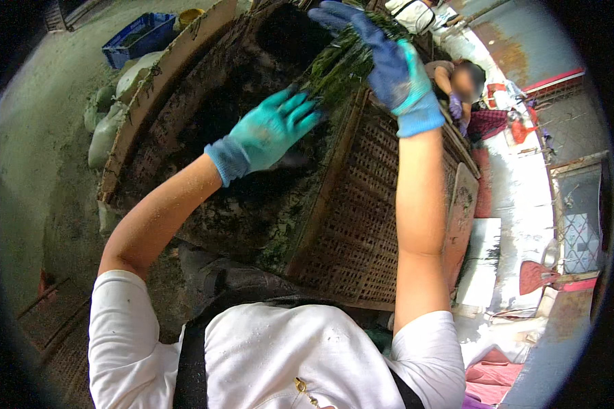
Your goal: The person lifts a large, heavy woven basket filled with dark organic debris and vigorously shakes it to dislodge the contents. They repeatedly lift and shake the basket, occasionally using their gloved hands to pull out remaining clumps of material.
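Observation:
Both of my hands wear knitted work gloves, teal on the back with blue cuffs. My left hand [273, 128], palm down with fingers apart, is over the dark, stained work surface [225, 199] and beside a heap of green, stringy plant material [340, 64]. My right hand [396, 76] is raised at the heap's right side, its dark blue palm side showing and its fingers extended. Neither hand is plainly closed on anything. Part of the heap lies behind my right hand. A woven, perforated panel [358, 209] slopes along the right of the dark surface.
A wooden board edge [158, 97] bounds the surface on the left. Beyond it stand filled pale sacks [105, 135], a blue crate [139, 41] and a yellow container [190, 16]. Another person with purple gloves [456, 106] is at the upper right. A red dustpan-like scoop [537, 277] is far right.

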`<action>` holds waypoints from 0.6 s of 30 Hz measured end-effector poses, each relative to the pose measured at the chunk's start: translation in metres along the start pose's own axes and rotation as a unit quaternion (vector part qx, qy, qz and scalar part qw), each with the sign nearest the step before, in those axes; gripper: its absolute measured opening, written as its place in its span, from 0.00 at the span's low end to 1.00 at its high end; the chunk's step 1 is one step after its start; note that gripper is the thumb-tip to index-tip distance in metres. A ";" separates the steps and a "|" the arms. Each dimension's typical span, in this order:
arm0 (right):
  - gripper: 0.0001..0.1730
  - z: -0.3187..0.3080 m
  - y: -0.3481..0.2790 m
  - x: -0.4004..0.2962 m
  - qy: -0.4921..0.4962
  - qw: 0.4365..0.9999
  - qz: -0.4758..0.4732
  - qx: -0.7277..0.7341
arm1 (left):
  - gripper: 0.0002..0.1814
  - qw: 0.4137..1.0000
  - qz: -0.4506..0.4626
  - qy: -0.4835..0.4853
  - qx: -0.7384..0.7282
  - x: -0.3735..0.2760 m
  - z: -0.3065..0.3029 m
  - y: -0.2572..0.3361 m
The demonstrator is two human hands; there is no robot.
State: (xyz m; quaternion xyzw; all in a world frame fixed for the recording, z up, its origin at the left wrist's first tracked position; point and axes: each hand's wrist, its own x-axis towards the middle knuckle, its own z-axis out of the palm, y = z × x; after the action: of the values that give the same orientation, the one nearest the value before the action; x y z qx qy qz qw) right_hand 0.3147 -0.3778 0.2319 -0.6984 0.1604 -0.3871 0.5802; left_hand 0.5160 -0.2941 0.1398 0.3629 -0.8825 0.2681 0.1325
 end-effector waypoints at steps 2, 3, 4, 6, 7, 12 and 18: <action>0.34 -0.010 -0.018 0.020 -0.062 0.992 -0.049 -0.100 | 0.41 0.991 0.038 -0.128 0.012 -0.019 0.043 0.011; 0.34 -0.027 -0.020 0.015 -0.035 0.994 -0.020 -0.097 | 0.40 0.993 -0.017 -0.050 -0.104 -0.006 -0.004 0.016; 0.33 -0.036 -0.021 0.021 -0.018 0.996 -0.004 -0.086 | 0.39 0.987 -0.041 0.088 -0.128 0.007 -0.037 0.001; 0.28 -0.025 -0.016 0.036 0.019 0.999 0.046 -0.006 | 0.40 0.970 -0.101 0.211 0.066 0.027 -0.037 -0.020; 0.23 -0.009 -0.054 0.051 0.016 0.998 0.038 -0.038 | 0.39 0.970 -0.093 0.214 -0.061 0.048 -0.017 -0.015; 0.21 -0.033 -0.118 0.095 0.089 0.969 0.153 0.175 | 0.38 0.986 0.004 -0.109 -0.128 0.020 0.085 0.025; 0.23 -0.071 -0.170 0.085 0.239 0.941 0.126 0.202 | 0.32 0.911 -0.049 -0.225 -0.342 -0.038 0.196 0.110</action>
State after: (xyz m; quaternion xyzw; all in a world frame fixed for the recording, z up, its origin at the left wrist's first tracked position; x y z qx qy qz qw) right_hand 0.2800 -0.4372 0.4226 -0.4276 0.2992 -0.4908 0.6976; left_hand 0.4565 -0.3186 -0.0792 0.3885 -0.9079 -0.1455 0.0594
